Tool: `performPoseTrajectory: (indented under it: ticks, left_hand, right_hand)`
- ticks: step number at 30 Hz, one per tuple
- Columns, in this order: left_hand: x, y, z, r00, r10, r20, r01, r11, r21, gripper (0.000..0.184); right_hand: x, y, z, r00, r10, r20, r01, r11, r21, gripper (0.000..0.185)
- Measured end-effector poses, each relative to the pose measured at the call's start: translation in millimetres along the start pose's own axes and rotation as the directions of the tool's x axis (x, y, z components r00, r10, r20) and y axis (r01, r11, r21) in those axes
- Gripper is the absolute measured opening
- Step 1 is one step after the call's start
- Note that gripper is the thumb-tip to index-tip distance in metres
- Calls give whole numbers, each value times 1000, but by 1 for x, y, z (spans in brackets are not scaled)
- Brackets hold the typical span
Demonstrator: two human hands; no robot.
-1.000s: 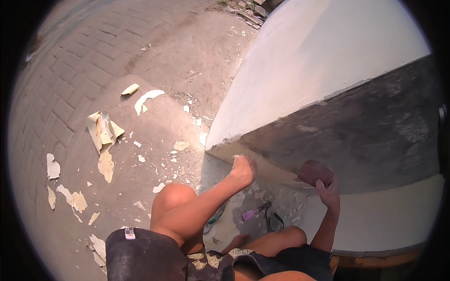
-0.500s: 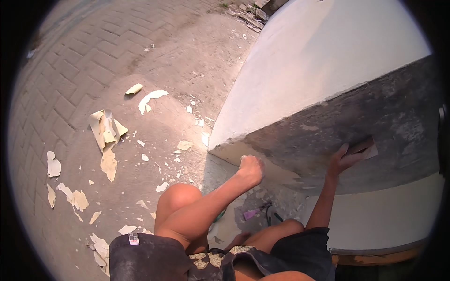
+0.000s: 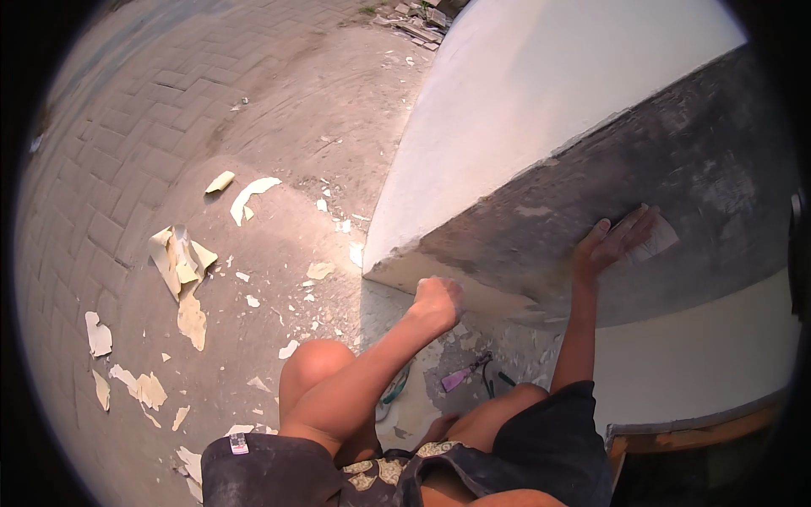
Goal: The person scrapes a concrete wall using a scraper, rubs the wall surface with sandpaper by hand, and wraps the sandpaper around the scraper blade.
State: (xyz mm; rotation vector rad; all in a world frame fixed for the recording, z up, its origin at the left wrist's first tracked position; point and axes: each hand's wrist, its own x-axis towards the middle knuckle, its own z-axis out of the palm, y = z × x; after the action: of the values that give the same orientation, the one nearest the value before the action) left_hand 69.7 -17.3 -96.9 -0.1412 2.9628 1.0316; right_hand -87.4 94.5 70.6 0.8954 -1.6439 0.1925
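Observation:
My right hand (image 3: 615, 241) lies with fingers stretched over a pale sheet of sandpaper (image 3: 657, 238), pressing it to the dark, bare strip of wall (image 3: 541, 215). One corner of the sheet sticks out past the fingertips. My left hand (image 3: 438, 302) is closed, its knuckles dusty, in front of the wall's lower corner. That forearm rests across my bent knee. The inside of the left fist is hidden, so I cannot tell if it holds anything.
White wall (image 3: 507, 101) rises beyond the dark strip. Torn paint flakes (image 3: 179, 258) litter the ground to the left. A purple-handled tool (image 3: 456, 378) lies near my feet. Rubble (image 3: 418, 21) is piled at the far end, and paving blocks (image 3: 127, 160) run along the left.
My right hand has flattened from a grip on the folded sandpaper to pressing it on the wall. The left hand stays closed. The view has shifted slightly.

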Motion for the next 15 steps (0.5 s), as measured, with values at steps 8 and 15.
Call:
performPoseTrajectory:
  ticks: [8,15]
  left_hand:
    - [1,1,-5,997,-14,71,11,999,39,29]
    - [3,4,1,998,-34,49,32,999,38,30]
  right_hand:
    - [-2,4,3,1000,-23,-6,23,999,30,55]
    - [-3,6,3,1000,-10,13,10,999,36,57]
